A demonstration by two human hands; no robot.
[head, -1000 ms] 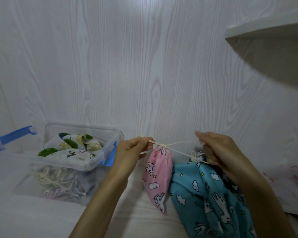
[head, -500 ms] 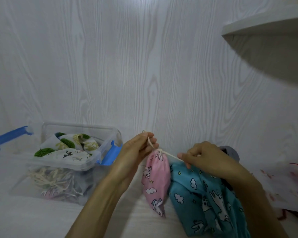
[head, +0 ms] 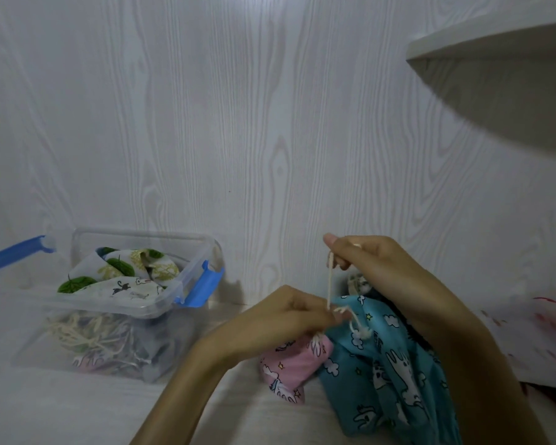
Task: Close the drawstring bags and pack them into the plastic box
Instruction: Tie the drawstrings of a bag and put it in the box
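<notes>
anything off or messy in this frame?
Nothing damaged or spilled. The box is heaped: the leaf-print bag and cat-print bag sit above its rim, which might hinder closing it. The pink bag is out of the box, its cord pulled between left hand and right hand.

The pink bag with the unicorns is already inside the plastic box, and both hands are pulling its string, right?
Not quite. The head view shows the pink bag outside the plastic box, lying beside it under the hands. The left hand and right hand do both hold its string.
</notes>
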